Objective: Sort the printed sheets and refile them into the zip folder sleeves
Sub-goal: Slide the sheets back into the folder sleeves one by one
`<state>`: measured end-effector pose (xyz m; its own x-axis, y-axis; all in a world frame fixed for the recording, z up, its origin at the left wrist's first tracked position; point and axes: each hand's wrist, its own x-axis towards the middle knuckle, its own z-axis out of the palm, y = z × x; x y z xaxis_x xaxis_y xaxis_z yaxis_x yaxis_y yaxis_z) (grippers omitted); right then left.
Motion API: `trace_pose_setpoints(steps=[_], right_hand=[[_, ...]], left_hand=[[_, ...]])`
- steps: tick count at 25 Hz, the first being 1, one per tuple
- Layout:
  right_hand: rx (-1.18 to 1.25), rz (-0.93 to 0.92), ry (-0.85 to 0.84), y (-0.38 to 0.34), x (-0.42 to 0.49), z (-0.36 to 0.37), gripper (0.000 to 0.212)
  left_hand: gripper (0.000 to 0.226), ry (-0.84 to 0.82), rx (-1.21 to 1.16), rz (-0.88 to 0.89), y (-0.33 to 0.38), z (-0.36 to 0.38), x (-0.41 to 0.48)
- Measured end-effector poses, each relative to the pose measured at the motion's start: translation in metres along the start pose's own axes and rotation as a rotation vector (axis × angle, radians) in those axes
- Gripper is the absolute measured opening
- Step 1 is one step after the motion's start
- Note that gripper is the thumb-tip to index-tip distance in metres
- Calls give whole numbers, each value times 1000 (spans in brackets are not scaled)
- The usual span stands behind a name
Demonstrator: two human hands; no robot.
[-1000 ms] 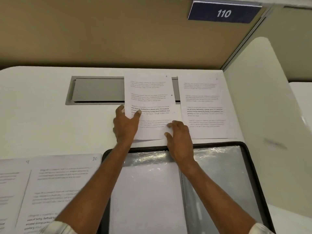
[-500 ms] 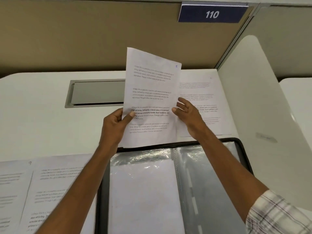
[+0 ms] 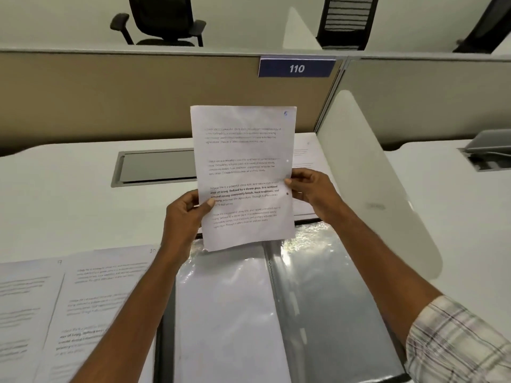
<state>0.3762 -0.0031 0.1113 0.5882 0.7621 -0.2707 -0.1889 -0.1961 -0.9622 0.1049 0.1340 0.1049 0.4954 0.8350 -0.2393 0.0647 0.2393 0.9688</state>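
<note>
I hold a printed sheet (image 3: 244, 172) upright above the desk, a handwritten 5 at its top right corner. My left hand (image 3: 184, 217) pinches its left edge and my right hand (image 3: 311, 187) pinches its right edge. Below it the zip folder (image 3: 331, 299) lies open with shiny plastic sleeves; the left sleeve holds a white sheet (image 3: 229, 313), the right sleeve looks dark. Another printed sheet (image 3: 304, 161) lies flat on the desk behind the one I hold, mostly hidden.
Two numbered printed sheets (image 3: 91, 305) lie at the left of the folder. A grey cable hatch (image 3: 154, 167) is set in the white desk. A white divider (image 3: 367, 172) rises on the right, a partition with the sign 110 (image 3: 296, 68) behind.
Both hands lifted the sheet off the desk and raised it upright. My right hand closed on its right edge. My view tilted up, showing chairs beyond the partition.
</note>
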Motion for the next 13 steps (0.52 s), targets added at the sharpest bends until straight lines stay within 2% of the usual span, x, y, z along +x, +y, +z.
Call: trace_pose_setpoints(steps=[5,9,13], right_hand=[[-66,7,-21,-10,-42,-39,31],[-85,-32,4,-7,-49,-71,28],[-113,-7,-134,-3,-50,-95,34]], left_hand=[[25,-54,24,5,-6,32,-29],[31,-8,26,-15,-22,56,-44],[31,85,21,9,-34,84,-65]])
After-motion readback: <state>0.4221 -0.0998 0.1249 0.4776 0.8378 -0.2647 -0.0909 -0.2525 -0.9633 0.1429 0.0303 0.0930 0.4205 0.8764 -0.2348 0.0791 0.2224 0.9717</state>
